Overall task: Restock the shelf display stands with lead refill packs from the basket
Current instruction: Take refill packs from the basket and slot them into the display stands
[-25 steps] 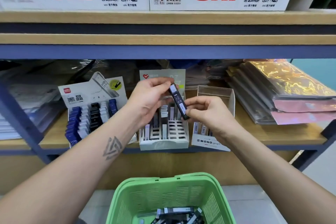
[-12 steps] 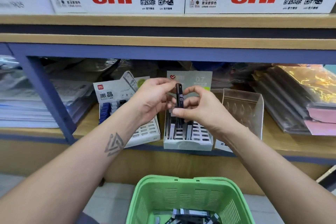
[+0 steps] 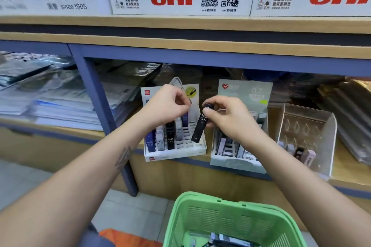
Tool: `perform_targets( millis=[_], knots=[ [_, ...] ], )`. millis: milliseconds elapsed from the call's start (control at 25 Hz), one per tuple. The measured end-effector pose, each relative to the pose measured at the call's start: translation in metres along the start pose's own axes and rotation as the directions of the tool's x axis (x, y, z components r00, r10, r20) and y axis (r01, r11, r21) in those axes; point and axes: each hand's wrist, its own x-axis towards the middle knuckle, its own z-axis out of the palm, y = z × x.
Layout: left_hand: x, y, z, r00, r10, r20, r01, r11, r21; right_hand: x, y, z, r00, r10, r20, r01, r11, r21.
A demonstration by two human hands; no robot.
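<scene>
My right hand [image 3: 224, 116] pinches a black pack [image 3: 200, 126] by its top at mid-frame, so its foot hangs free over the white stand [image 3: 176, 153], aimed at an empty slot. My left hand [image 3: 166, 106] is curled just left; whether it holds anything I cannot tell. More packs wait in the basket [image 3: 230, 220], bottom centre.

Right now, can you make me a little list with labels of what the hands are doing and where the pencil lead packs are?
right hand: pinches a black HB 0.5 lead pack by its top
left hand: fingers curled, over the white display stand
white display stand: holds blue, white and black packs
green basket: below, with more packs inside
</scene>
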Motion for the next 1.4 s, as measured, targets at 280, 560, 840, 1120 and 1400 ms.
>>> perform_targets(
  millis=[280, 560, 840, 1120, 1400],
  knots=[
    [-0.005, -0.056, -0.017, 0.994, -0.025, 0.11, -0.037, 0.849, 0.527, 0.028, 0.005, 0.039, 0.995, -0.101, 0.021, 0.102, 0.925, -0.365],
    [-0.015, -0.083, -0.017, 0.962, 0.037, 0.271, -0.175, 0.845, 0.505, 0.045, 0.008, 0.054, 0.991, -0.123, 0.056, 0.134, 0.847, -0.515],
    [-0.006, -0.086, -0.002, 0.964, -0.004, 0.265, -0.147, 0.822, 0.551, 0.075, 0.016, 0.053, 0.995, -0.102, 0.012, 0.078, 0.674, -0.734],
    [0.005, -0.084, 0.004, 0.962, -0.024, 0.271, -0.137, 0.82, 0.556, 0.104, 0.029, 0.063, 0.998, -0.056, 0.028, 0.057, 0.624, -0.779],
    [0.009, -0.082, 0.004, 0.949, -0.058, 0.309, -0.136, 0.811, 0.569, 0.113, 0.035, 0.067, 0.999, -0.023, 0.043, 0.047, 0.63, -0.775]
  ],
)
